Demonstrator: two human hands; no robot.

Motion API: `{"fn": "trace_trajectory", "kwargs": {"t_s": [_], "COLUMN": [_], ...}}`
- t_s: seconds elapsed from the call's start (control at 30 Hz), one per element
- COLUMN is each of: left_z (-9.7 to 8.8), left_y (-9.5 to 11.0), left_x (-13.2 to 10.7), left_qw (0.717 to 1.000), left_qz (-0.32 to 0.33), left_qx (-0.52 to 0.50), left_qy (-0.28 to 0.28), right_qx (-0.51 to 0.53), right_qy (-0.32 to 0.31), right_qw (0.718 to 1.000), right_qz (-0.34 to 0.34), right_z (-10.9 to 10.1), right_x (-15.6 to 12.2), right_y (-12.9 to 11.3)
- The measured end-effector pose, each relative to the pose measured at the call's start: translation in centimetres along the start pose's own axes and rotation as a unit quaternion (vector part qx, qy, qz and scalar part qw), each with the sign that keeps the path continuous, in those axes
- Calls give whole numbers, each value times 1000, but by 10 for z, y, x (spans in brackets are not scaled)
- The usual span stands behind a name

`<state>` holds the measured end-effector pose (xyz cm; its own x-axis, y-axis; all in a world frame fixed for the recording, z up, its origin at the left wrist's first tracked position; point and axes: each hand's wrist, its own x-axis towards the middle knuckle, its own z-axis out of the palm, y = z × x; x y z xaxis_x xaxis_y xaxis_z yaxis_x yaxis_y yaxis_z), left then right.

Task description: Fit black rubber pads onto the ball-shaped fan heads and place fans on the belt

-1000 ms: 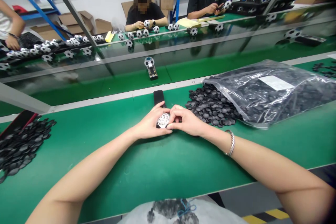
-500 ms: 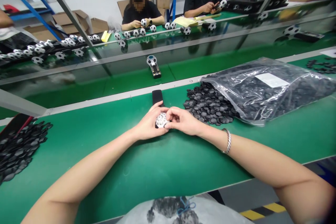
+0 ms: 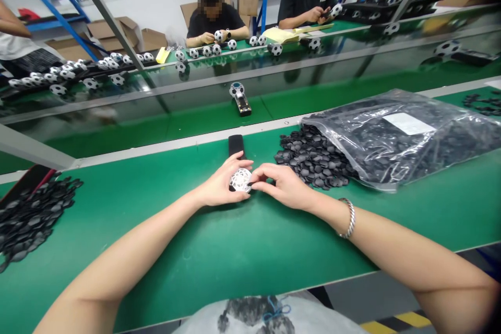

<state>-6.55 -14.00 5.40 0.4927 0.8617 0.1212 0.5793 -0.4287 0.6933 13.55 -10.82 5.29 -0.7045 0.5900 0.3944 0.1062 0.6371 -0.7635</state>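
Note:
My left hand is curled around a white openwork soccer-ball-shaped head, thumb along the near side and fingers over the far side. From it a black handle points away from me on the green bench. At the ball's right side, my right hand pinches a small black piece between thumb and forefinger. Whether that piece touches the ball I cannot tell. Just right of this hand lies a heap of small black panel pieces, spilling from a clear plastic bag.
Another heap of black pieces lies at the left. Beyond the bench's pale rail, an opened ball-headed device rests on the green conveyor belt. Across it, two people handle similar balls; several more balls line the far side.
My right hand has drawn slightly back to the right, and the black piece in its pinch shows more clearly. My left hand still holds the ball. The whole view has shifted a little.

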Motion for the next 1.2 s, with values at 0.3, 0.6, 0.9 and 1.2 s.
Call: {"fn": "trace_trajectory", "kwargs": {"t_s": [0.3, 0.6, 0.9, 1.2], "left_z": [-3, -1, -1, 10], "left_y": [1, 3, 3, 8], "left_x": [3, 3, 5, -9], "left_qw": [1000, 1000, 1000, 989], "left_qz": [19, 7, 0, -111], "left_qx": [8, -8, -12, 54], "left_qy": [-16, -7, -1, 85], "right_qx": [13, 40, 144, -237], "right_qy": [-19, -7, 2, -55], "right_qw": [999, 999, 982, 960], "right_qz": [-37, -3, 120, 142], "right_z": [8, 7, 15, -28], "right_x": [2, 7, 9, 9], "right_y": [3, 4, 9, 27]}}
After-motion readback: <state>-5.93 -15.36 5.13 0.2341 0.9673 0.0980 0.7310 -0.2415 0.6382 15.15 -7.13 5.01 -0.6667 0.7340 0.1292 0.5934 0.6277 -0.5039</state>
